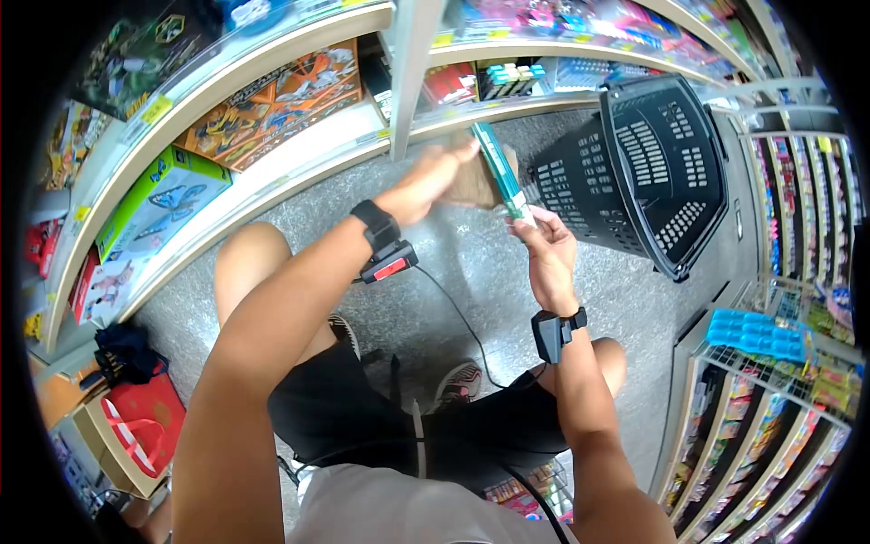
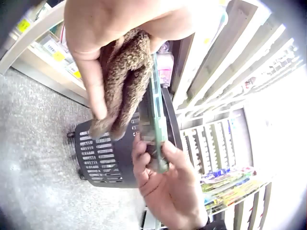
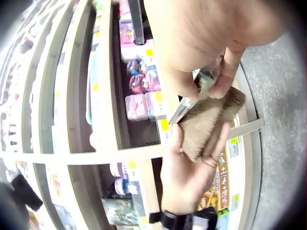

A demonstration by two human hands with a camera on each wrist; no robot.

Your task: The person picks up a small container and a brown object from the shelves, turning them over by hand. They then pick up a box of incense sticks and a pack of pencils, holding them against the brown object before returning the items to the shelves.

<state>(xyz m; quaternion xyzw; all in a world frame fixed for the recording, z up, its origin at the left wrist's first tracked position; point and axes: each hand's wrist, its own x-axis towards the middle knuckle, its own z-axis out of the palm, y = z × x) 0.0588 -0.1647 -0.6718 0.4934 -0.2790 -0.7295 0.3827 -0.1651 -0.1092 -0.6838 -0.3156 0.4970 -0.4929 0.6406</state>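
Note:
A thin, flat green case (image 1: 497,165) is held up in front of the body, slanting in the head view. My right hand (image 1: 550,254) pinches its lower end between thumb and fingers, as the left wrist view also shows at the case (image 2: 157,103). Folded brown fuzzy cloth (image 2: 127,79) lies in my left hand (image 2: 129,24), gripped with the fingers round it. In the right wrist view the cloth (image 3: 201,129) is up against the case, with my left hand (image 3: 187,182) beneath and my right hand (image 3: 211,38) above.
A dark plastic basket (image 1: 594,172) stands on the grey floor, right of the hands. Shelves with boxed toys (image 1: 163,204) curve along the left and front. More racks of goods stand at the right, with a blue tray (image 1: 755,335) on one. A red bag (image 1: 149,422) is at lower left.

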